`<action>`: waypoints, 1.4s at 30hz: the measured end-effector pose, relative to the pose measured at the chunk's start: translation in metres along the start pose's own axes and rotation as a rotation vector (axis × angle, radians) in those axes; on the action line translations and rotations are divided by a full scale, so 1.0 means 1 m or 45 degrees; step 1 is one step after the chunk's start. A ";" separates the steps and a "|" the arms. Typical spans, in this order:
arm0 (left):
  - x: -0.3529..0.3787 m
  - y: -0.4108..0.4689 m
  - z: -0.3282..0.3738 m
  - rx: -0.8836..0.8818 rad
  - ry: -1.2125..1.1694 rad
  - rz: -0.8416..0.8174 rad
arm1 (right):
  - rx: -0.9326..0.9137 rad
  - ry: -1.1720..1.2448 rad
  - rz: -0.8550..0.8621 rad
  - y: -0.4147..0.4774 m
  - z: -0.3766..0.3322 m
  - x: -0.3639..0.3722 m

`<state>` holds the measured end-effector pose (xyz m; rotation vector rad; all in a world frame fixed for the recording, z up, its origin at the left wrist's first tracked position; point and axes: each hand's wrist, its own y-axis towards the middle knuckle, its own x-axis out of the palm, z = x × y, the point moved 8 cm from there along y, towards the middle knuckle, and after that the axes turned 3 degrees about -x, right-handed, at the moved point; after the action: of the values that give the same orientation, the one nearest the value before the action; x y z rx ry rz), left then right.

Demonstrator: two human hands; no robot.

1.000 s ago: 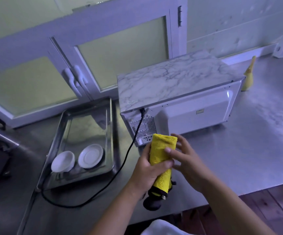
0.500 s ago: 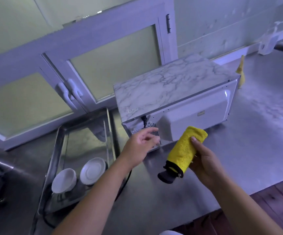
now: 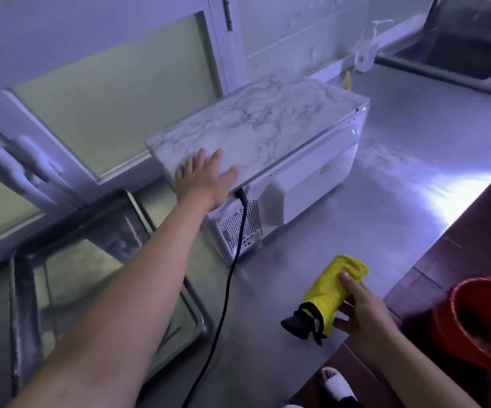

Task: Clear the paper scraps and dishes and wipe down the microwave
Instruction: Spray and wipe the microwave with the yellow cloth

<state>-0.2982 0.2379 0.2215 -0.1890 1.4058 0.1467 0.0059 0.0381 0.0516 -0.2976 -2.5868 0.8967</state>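
Two hands are in view. Your left fingers [image 3: 197, 160] lie straight and spread, flat on the marble-patterned top of the microwave [image 3: 268, 128]. So your left hand [image 3: 206, 181] is released and presses only. Your right fingers [image 3: 353, 285] are curled round a rolled yellow cloth [image 3: 331, 293]. Your right hand [image 3: 362, 316] grasps it over the front part of the tabletop [image 3: 400, 187]; whether the cloth touches, I cannot tell. The microwave stands on the tabletop with its back toward you. A black cord [image 3: 232, 275] hangs from that back, just beside your left hand. A metal tray [image 3: 23, 290] lies left of the microwave. A red bucket [image 3: 480, 319] is at the lower right.
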 end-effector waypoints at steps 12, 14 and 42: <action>-0.001 -0.002 0.000 0.035 -0.044 0.074 | -0.371 -0.204 0.148 -0.031 0.031 0.021; -0.003 -0.003 0.001 0.033 -0.063 0.084 | -0.506 -0.295 0.153 -0.027 0.009 0.044; -0.009 -0.002 0.000 -0.026 -0.149 0.186 | -1.049 -0.297 0.086 0.047 -0.023 0.155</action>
<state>-0.2991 0.2357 0.2304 -0.0932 1.3012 0.2885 -0.1209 0.1362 0.0827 -0.5196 -3.0558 -0.1847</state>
